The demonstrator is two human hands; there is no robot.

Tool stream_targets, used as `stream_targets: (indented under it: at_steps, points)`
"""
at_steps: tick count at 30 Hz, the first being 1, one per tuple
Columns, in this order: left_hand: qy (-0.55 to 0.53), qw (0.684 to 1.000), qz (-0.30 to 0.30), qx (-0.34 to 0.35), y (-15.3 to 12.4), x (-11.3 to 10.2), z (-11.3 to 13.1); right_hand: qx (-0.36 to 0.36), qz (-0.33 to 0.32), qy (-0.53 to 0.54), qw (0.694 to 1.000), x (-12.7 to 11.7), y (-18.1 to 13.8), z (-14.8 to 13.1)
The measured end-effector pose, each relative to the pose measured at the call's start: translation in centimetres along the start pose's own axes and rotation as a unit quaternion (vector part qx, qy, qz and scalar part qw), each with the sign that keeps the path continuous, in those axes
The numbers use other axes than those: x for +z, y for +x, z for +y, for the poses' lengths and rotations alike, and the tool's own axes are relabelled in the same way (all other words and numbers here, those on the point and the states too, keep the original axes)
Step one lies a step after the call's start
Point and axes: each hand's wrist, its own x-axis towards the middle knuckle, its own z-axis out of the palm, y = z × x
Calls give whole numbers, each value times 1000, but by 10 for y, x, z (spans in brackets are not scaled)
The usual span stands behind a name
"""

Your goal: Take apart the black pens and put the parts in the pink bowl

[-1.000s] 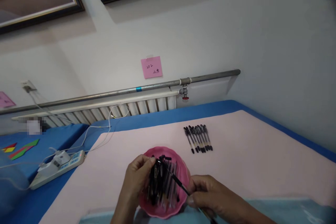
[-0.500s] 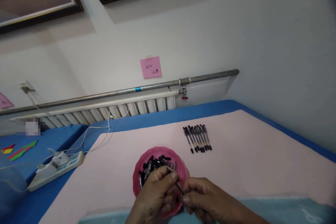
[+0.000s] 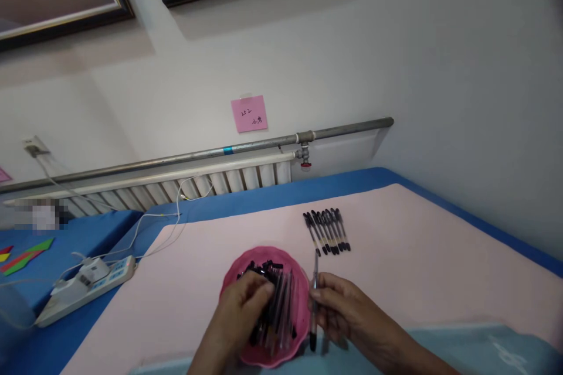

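R hand (image 3: 343, 304) holds one pen (image 3: 314, 312), just right of bowl (image 3: 301, 302). L hand (image 3: 241, 307) is over pen parts (image 3: 281, 312); cannot tell if it grips. Step in hand is prob. picking a part; next move needs a fine pinch.

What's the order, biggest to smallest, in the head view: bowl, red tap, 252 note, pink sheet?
1. Pink sheet
2. Bowl
3. 252 note
4. Red tap
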Motion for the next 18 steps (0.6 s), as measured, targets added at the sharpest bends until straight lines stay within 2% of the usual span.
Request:
stream_targets:
  at_steps: [3,7,13,16,18]
  points:
    - [69,995,-73,6,-10,25,14,-22,28,37,999,-1,2,1]
    - [114,991,-58,43,-18,42,25,-23,44,46,998,-2,1,1]
    - [175,980,-28,87,-17,49,12,-35,58,55,996,2,-2,-2]
    - [160,981,-55,91,-17,48,13,-49,61,45,996,1,-3,-3]
    - [109,988,-85,73,-17,46,17,-58,43,53,996,0,-4,-5]
